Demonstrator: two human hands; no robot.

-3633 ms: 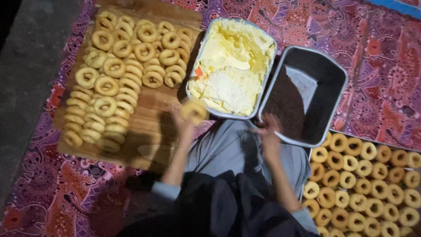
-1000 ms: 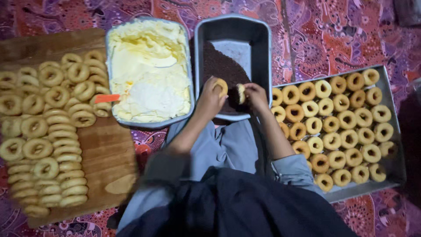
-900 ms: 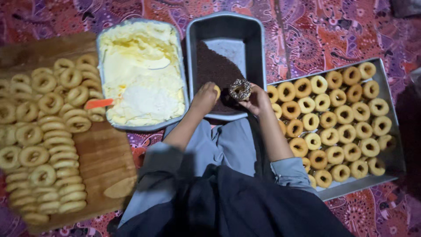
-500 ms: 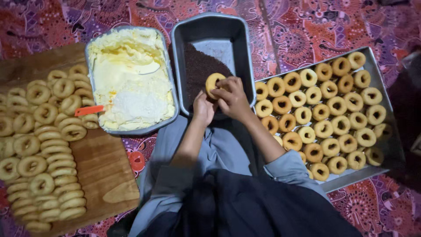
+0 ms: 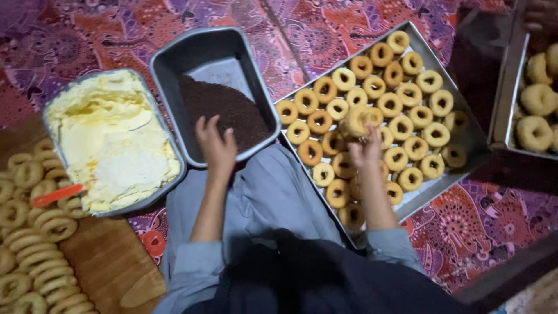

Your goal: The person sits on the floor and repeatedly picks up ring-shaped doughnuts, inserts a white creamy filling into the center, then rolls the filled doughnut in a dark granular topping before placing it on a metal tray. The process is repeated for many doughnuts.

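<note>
patterned cloth floor; left hand [image 5: 216, 144] spread over sprinkle pan [image 5: 174, 58]; right hand [image 5: 365, 150] pinching donut [image 5: 359, 119] above tray [image 5: 459, 125].

A home-style food-making spot set up on the floor: a patterned purple and red cloth [image 5: 360, 23] serves as the work surface, with a metal tray of ring pastries [image 5: 459, 125], a pan of pale cream [image 5: 104, 145], a pan of dark sprinkles [image 5: 224, 107] and a wooden board [image 5: 110, 261].

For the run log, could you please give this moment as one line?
left hand: over grey metal pan of brown sprinkles | right hand: holds ring doughnut above metal tray of doughnuts
</note>
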